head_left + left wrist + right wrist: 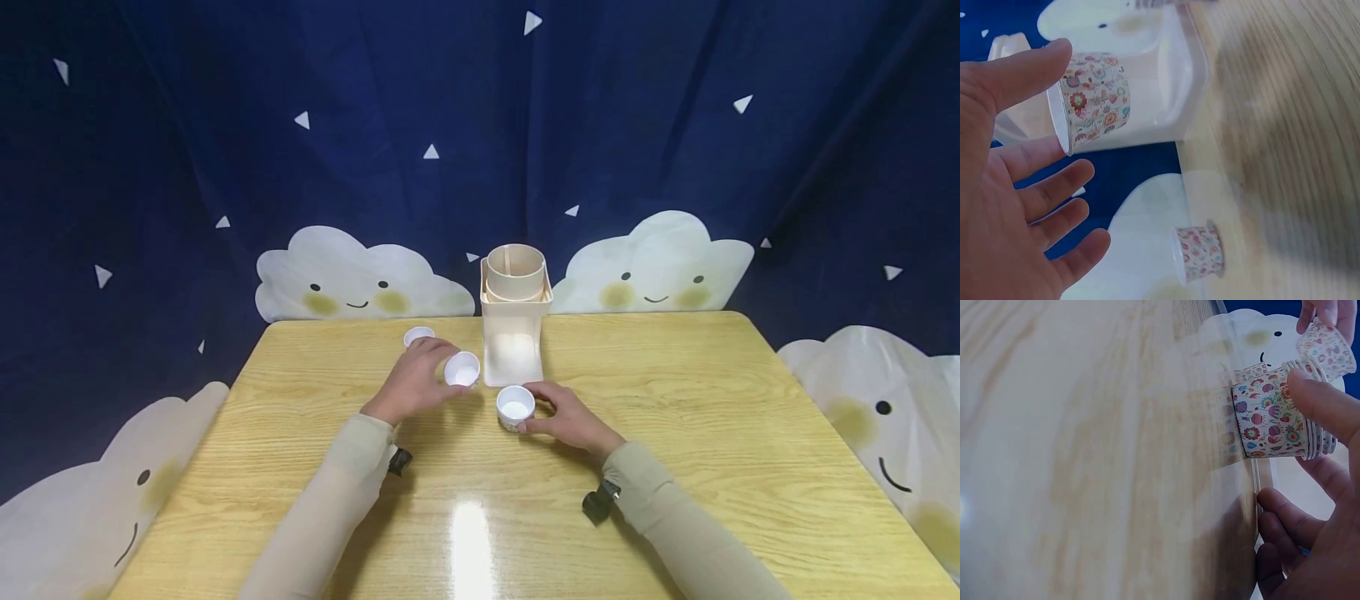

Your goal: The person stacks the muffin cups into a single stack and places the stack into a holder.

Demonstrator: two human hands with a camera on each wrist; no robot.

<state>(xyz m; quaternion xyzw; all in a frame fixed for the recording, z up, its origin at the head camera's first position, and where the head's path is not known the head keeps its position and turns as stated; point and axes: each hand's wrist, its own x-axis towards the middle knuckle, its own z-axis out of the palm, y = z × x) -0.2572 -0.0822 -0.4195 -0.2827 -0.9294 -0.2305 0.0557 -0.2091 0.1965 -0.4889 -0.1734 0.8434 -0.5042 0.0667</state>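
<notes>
My left hand (408, 385) pinches a small flowered paper cup (1099, 97) at its rim between thumb and index finger. The other fingers spread loosely away from it, and the cup hangs above the table. My right hand (568, 418) grips a nested stack of the same paper cups (1269, 417) between thumb and index finger, with its base right at the tabletop. Several rims show at the stack's upper end in the right wrist view. A single paper cup (1199, 252) stands behind my left hand, partly hidden by it in the head view.
A beige plastic holder (513, 333) with a round tube (516, 275) on top stands at the back middle, just beyond both hands. The wooden table (675, 383) ends at a dark blue curtain (480, 100) with white cloud shapes.
</notes>
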